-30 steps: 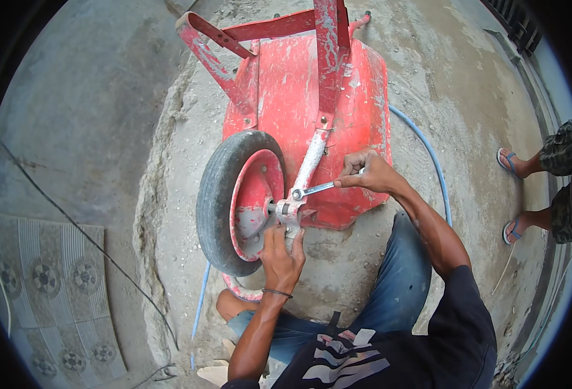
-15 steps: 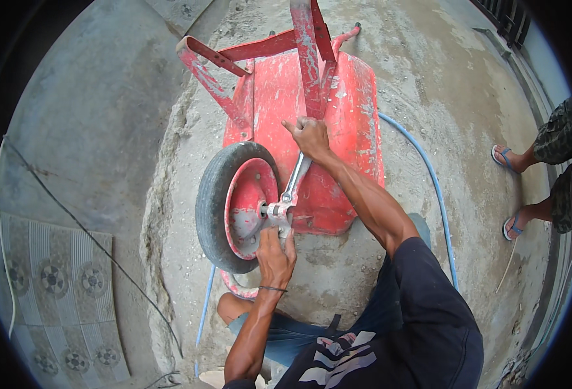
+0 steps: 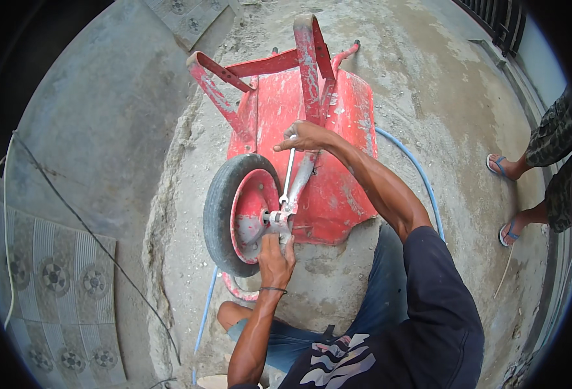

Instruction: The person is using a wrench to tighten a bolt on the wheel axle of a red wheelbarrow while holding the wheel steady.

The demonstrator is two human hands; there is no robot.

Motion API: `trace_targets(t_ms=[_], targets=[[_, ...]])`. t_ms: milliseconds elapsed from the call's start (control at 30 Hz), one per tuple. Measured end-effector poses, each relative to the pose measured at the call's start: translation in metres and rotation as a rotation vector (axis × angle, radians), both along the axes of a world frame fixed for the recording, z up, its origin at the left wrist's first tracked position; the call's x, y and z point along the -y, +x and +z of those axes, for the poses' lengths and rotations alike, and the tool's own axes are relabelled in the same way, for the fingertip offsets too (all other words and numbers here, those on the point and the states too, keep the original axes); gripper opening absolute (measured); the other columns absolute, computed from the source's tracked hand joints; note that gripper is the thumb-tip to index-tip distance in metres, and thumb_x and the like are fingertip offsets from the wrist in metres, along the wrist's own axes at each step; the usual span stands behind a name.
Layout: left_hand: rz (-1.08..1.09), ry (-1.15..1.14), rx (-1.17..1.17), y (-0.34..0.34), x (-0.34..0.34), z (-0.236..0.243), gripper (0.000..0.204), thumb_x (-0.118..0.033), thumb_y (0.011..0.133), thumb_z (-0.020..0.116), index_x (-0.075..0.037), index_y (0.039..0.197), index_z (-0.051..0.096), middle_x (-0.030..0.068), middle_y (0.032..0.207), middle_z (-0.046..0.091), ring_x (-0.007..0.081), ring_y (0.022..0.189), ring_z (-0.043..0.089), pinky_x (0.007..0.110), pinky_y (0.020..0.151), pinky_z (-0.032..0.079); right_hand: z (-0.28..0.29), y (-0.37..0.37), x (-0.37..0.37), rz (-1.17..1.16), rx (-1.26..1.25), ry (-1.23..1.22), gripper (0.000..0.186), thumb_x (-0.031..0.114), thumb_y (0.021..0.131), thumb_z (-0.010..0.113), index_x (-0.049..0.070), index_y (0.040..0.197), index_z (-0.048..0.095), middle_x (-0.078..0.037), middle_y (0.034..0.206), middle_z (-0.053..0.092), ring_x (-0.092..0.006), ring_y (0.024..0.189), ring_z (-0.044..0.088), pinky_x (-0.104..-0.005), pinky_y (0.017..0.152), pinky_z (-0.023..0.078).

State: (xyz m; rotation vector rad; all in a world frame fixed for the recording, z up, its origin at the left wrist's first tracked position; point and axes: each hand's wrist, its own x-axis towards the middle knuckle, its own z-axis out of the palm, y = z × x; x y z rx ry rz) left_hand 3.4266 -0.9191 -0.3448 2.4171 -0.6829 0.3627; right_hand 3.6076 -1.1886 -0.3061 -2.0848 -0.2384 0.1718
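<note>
A red, paint-worn wheelbarrow (image 3: 276,107) lies upside down on the ground in front of me. Its black-tyred wheel (image 3: 218,217) stands on the left. A silver spanner (image 3: 289,172) points away from me, its near jaw at the axle bracket (image 3: 279,218) beside the wheel hub. Around the spanner's far end my right hand (image 3: 306,136) is closed, thumb pointing left. My left hand (image 3: 275,262) is closed just below the bracket, fingers up against its grey lower part. What lies within those fingers is hidden.
A blue hose (image 3: 422,162) curves past the wheelbarrow's right side. At the right edge stands another person in sandals (image 3: 509,232). Patterned tiles (image 3: 56,279) lean at the lower left, with a dark cable (image 3: 91,236) running across. A rough concrete edge (image 3: 163,207) runs left of the wheel.
The spanner has swung leftward at its far end, and my right hand has moved left with it. My left hand stays by the bracket. The whole view has shifted slightly.
</note>
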Motion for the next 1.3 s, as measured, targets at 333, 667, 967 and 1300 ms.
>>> trace_targets(t_ms=[333,667,967,1300], targets=[[0.009,-0.035,-0.024,-0.002,0.006,0.008,0.024,-0.011,0.083,0.068,0.003,0.096,0.055,0.0231,0.090,0.054,0.0442,0.080,0.057,0.048,0.067,0.046,-0.025,-0.163,0.020,-0.048,-0.298,0.572,0.023,0.014,0.096,0.051,0.006,0.113,0.064,0.002,0.071,0.052,-0.0062,0.055,0.046,-0.0234,0.049,0.039],[0.021,-0.068,0.001,-0.001,0.003,0.004,0.024,-0.008,0.079,0.071,0.003,0.094,0.056,0.0203,0.086,0.055,0.0399,0.076,0.056,0.044,0.066,0.046,-0.052,-0.215,-0.025,-0.296,0.299,-0.014,0.019,0.017,0.090,0.062,0.005,0.104,0.067,-0.012,0.085,0.065,-0.0271,0.075,0.062,-0.0361,0.067,0.049],[0.024,-0.053,-0.014,0.000,0.003,0.005,0.025,-0.007,0.078,0.072,0.003,0.095,0.056,0.0207,0.088,0.056,0.0401,0.078,0.057,0.043,0.067,0.047,-0.056,-0.209,-0.032,-0.338,0.530,-0.090,0.019,0.012,0.080,0.072,0.005,0.097,0.071,-0.011,0.064,0.052,-0.0241,0.056,0.054,-0.0359,0.051,0.041],[0.026,-0.051,-0.019,-0.001,0.005,0.005,0.024,-0.007,0.079,0.071,0.003,0.095,0.057,0.0204,0.086,0.056,0.0401,0.077,0.057,0.044,0.066,0.047,-0.045,-0.217,-0.042,-0.429,0.280,0.030,0.019,0.016,0.079,0.074,0.006,0.096,0.073,-0.011,0.068,0.061,-0.0237,0.059,0.058,-0.0362,0.054,0.043]])
